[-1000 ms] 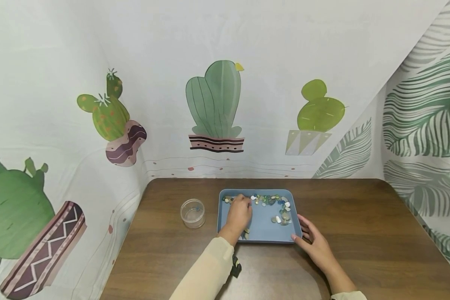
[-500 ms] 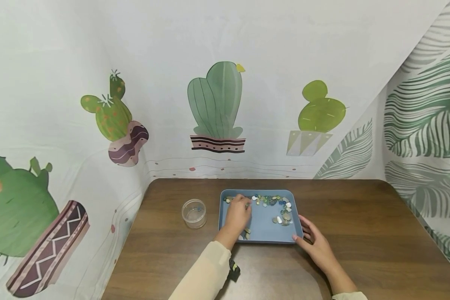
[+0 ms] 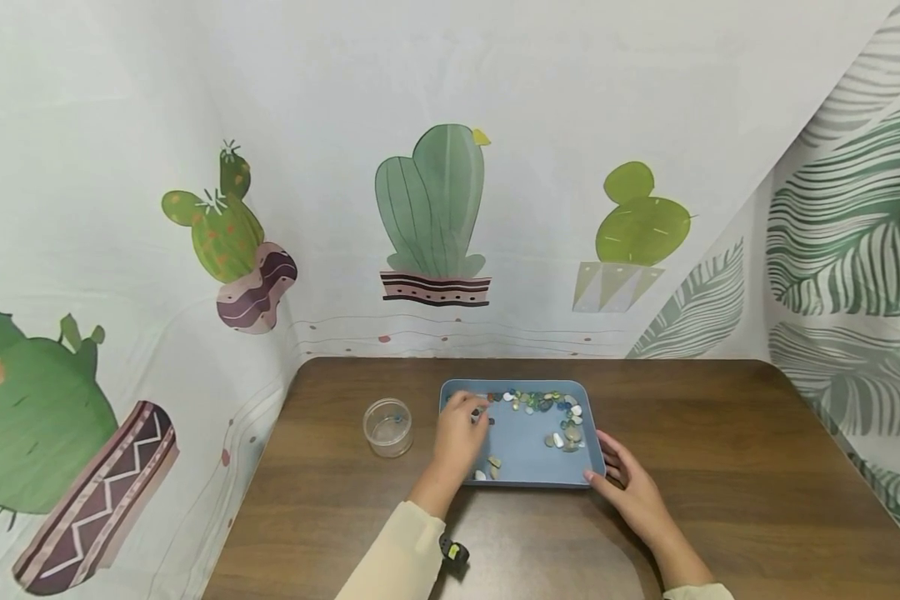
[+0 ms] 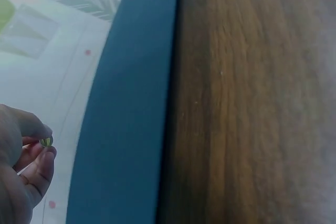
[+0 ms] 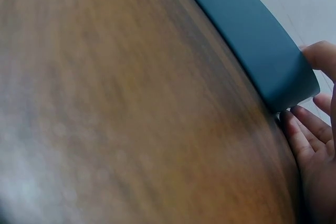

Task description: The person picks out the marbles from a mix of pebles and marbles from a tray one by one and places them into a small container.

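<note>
A smooth, shallow blue tray point(image 3: 528, 450) with rounded corners is set on a wood-grained table point(image 3: 322, 508). Rounded stones point(image 3: 572, 434) are strewn along its far and right sides; left of it, a clear round tub point(image 3: 392, 449) is placed. Over its left part, a glassy yellow-green piece point(image 4: 47, 142), its outline partly covered, is pinched by the fingers of the left hand point(image 3: 457, 435). Its near right corner is gripped by the right hand point(image 3: 633, 490).
</note>
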`<action>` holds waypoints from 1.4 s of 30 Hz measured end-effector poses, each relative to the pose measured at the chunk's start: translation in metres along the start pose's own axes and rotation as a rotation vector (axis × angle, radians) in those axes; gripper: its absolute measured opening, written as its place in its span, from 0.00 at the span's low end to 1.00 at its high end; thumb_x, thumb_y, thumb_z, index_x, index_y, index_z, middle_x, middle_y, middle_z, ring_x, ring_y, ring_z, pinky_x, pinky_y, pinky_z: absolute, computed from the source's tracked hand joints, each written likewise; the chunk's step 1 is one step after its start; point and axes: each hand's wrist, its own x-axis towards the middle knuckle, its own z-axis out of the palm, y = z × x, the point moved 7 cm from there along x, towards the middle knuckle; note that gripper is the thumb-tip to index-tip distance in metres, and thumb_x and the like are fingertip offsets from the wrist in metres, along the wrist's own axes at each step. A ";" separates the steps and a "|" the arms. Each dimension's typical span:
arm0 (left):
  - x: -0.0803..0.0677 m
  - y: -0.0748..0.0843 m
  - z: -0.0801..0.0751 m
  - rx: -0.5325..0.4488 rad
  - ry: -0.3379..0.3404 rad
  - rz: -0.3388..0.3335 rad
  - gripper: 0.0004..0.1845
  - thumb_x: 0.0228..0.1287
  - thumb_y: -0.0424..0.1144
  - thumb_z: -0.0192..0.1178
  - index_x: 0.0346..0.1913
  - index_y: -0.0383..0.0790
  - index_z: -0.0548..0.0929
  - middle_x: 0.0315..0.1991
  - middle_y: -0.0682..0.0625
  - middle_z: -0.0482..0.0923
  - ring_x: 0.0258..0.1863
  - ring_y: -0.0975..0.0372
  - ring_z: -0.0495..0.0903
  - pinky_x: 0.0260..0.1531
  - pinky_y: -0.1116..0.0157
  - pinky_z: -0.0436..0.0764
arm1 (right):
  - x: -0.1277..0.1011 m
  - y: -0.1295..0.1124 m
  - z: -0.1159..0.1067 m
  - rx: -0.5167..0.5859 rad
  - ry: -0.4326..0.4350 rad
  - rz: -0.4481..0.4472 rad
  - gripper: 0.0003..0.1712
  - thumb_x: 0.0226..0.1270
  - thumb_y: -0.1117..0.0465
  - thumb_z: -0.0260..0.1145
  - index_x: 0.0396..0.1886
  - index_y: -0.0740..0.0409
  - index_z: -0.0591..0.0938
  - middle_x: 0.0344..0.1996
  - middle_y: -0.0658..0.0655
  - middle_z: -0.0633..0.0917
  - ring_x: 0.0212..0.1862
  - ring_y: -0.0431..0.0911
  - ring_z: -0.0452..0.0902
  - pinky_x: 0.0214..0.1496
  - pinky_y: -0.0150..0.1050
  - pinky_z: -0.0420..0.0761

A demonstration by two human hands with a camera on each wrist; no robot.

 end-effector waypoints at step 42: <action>-0.028 -0.065 -0.117 0.010 0.272 -0.059 0.07 0.57 0.22 0.69 0.38 0.32 0.87 0.41 0.42 0.84 0.34 0.55 0.85 0.34 0.64 0.87 | 0.001 0.000 -0.001 -0.021 0.003 0.024 0.43 0.67 0.53 0.72 0.77 0.52 0.63 0.72 0.64 0.71 0.67 0.55 0.71 0.55 0.14 0.70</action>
